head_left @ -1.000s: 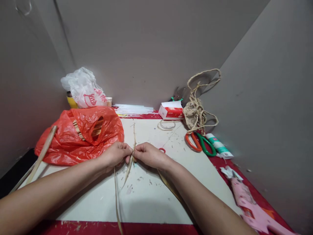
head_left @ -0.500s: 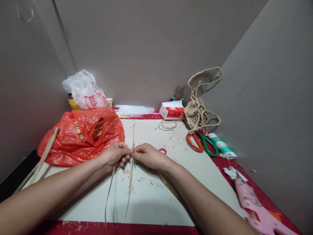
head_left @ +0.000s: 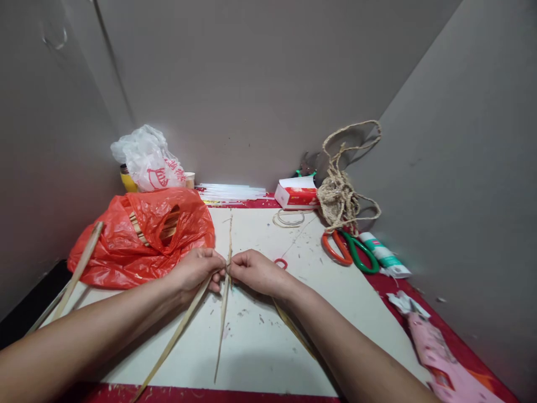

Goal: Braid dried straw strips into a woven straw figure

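Note:
My left hand and my right hand meet near the middle of the white board, fingertips pinched close together. Between them runs a thin twisted cord of dried plant fibre, its far end lying on the board. A flat strip of dried leaf trails from my left hand toward the near edge. Another pointed strip hangs down from the pinch. Below my right forearm lies a darker strip; whether it joins the cord is hidden.
A red plastic bag with striped sticks inside lies left, a wooden stick beside it. On the right are scissors, a rope bundle, a white-green tube and a pink glue gun. Glue sticks lie at the back.
The strip at my left hand has swung outward to the left and now shows its broad face. Both hands keep their pinch at nearly the same spot; the view has tilted slightly.

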Demonstrator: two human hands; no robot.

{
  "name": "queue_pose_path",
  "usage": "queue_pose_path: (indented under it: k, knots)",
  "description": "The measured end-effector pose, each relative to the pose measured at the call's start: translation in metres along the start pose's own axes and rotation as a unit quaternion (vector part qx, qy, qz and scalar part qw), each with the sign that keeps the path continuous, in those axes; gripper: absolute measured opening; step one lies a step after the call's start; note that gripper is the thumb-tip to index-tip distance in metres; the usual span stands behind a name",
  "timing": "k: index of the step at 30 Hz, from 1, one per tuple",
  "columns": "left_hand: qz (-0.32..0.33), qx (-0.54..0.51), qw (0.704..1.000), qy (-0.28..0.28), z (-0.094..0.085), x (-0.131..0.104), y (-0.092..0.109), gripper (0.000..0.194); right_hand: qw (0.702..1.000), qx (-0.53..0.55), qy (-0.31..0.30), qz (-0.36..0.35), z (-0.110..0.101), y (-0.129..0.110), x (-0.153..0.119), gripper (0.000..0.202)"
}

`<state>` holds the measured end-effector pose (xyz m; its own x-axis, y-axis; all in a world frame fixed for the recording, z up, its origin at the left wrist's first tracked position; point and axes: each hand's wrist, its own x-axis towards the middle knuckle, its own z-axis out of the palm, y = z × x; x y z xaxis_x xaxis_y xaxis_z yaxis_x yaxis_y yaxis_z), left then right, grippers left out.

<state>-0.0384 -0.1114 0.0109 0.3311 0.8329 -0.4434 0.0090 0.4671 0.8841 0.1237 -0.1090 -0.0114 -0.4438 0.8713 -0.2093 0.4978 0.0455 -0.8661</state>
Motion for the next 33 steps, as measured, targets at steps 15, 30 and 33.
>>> queue_pose_path:
  k: [15,30,33]
  knots:
    - [-0.086,0.039,0.995,-0.035,-0.007,0.003,-0.002,0.012,0.999,-0.041,0.022,0.013,0.004,-0.008,-0.005,0.019]
    - [-0.123,0.056,0.99,0.03,0.01,0.002,0.012,0.012,1.0,0.0,-0.017,-0.007,0.0,-0.013,-0.005,0.019]
    - [-0.091,0.068,0.991,0.068,0.014,0.0,0.011,0.012,1.0,-0.006,-0.015,-0.005,0.001,-0.016,-0.007,0.022]
